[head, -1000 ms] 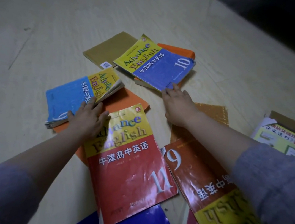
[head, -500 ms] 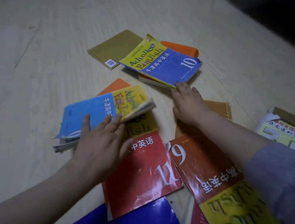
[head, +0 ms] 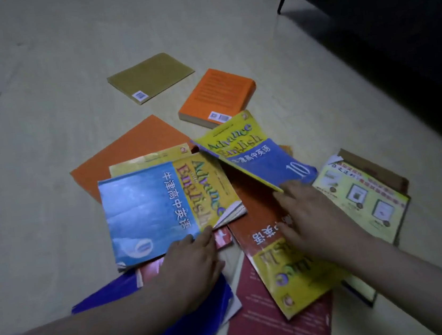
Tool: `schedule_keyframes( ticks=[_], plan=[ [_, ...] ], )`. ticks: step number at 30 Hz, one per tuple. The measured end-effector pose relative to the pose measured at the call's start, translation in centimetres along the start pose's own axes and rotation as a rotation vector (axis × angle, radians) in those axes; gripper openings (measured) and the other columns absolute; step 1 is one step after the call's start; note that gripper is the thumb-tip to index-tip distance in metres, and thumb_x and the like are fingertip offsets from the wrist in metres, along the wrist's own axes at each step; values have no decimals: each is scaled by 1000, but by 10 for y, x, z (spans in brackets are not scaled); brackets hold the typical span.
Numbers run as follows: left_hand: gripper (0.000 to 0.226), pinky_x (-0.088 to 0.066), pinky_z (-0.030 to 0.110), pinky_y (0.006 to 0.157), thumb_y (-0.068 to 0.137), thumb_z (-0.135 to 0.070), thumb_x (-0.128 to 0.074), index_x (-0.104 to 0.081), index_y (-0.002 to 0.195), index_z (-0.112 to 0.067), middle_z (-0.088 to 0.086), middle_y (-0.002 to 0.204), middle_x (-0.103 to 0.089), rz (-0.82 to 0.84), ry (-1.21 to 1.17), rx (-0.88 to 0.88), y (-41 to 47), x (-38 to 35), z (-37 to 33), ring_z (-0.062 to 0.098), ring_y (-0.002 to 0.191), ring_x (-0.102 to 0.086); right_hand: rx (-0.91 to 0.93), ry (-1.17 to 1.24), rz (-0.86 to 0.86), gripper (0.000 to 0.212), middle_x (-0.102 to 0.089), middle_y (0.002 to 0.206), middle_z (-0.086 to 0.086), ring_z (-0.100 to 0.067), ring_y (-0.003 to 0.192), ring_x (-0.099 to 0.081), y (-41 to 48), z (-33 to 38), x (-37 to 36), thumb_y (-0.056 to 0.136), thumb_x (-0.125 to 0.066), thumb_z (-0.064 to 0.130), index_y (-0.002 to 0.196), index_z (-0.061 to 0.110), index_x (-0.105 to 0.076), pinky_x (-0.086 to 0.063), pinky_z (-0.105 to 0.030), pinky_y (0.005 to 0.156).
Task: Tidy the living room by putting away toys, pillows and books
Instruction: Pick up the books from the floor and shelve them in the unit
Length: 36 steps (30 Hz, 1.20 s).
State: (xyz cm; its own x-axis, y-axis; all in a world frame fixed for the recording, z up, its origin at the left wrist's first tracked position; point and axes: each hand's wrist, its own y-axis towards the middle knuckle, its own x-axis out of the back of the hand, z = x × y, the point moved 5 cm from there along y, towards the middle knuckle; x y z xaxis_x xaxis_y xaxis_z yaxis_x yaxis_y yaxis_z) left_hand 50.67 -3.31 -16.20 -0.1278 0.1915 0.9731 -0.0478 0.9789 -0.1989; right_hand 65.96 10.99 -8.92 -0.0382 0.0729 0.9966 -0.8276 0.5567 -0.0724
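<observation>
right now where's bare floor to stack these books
Bare pale floor left of the light-blue textbook and flat orange cover. Smaller gap: between the tan paperback and thick orange paperback. Crowded: overlapping books around left hand and right hand.

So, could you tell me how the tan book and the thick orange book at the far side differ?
The tan book is thin, while the orange book is much thicker. The tan book has a dull olive-tan cover, and the orange book's is bright with lines of print. The tan book lies farthest off, with the orange book nearer the camera. Both lie closed and flat on the floor, each showing a barcode label.
</observation>
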Motion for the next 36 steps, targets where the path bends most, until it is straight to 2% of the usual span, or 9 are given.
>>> schedule_keyframes(
  ticks=[6,10,13,17,22,26,30,32,36],
  plan=[
    [50,-50,40,70,81,-46,-28,-66,83,-14,8,88,-60,-159,-205,37,20,35,20,31,83,-60,34,77,272,37,-58,107,3,-15,106,-50,-64,11,-7,83,-40,45,93,21,-67,-38,-37,101],
    [30,-50,43,78,83,-33,-58,-67,96,-7,14,97,-61,-198,-210,209,35,45,61,36,93,-58,-63,199,150,28,-62,110,0,-17,106,-55,-39,-17,7,93,-50,33,108,18,-68,-43,-31,90],
    [36,-48,45,81,75,-22,-73,-63,103,-1,20,106,-59,-203,-186,284,44,47,87,41,97,-57,-126,220,175,54,-35,147,-8,-23,136,-34,-5,-36,0,93,-55,35,141,17,-42,-33,-30,104],
    [67,-43,45,95,72,-36,-77,-53,124,0,24,131,-48,-128,-95,311,55,50,119,39,120,-48,-85,147,279,82,-11,159,-11,-26,145,-16,40,-33,-25,89,-56,52,151,14,-19,-21,-37,116],
    [85,-36,48,100,69,-64,-69,-40,133,-15,9,133,-45,6,-22,412,65,42,148,30,123,-42,-125,55,379,107,-15,158,-9,-27,144,-20,68,-27,-56,76,-49,77,153,15,-7,1,-61,115],
    [88,-38,44,93,64,-71,-67,-42,127,-15,12,121,-45,-15,105,442,66,41,149,33,109,-46,-166,102,361,119,-31,150,-10,-30,139,-29,79,-29,-52,63,-59,82,150,13,-17,-18,-54,114],
    [76,-44,40,80,68,-65,-70,-45,113,-9,16,113,-49,-35,-34,511,51,41,149,35,100,-50,-225,109,369,95,-48,127,-11,-28,118,-45,69,-30,-44,55,-71,76,122,13,-48,-42,-36,89],
    [63,-45,38,74,75,-59,-68,-45,108,-11,16,112,-55,-23,-136,548,36,36,145,34,98,-55,-272,183,355,73,-55,108,-7,-25,94,-51,53,-31,-45,63,-73,68,106,14,-48,-37,-33,69],
    [40,-35,34,63,87,-50,-60,-47,85,-12,12,91,-59,-82,-348,625,-2,18,134,29,81,-53,-313,408,170,34,-57,89,-5,-25,83,-54,17,-32,-38,88,-61,47,94,15,-51,-38,-36,65]
  ],
)
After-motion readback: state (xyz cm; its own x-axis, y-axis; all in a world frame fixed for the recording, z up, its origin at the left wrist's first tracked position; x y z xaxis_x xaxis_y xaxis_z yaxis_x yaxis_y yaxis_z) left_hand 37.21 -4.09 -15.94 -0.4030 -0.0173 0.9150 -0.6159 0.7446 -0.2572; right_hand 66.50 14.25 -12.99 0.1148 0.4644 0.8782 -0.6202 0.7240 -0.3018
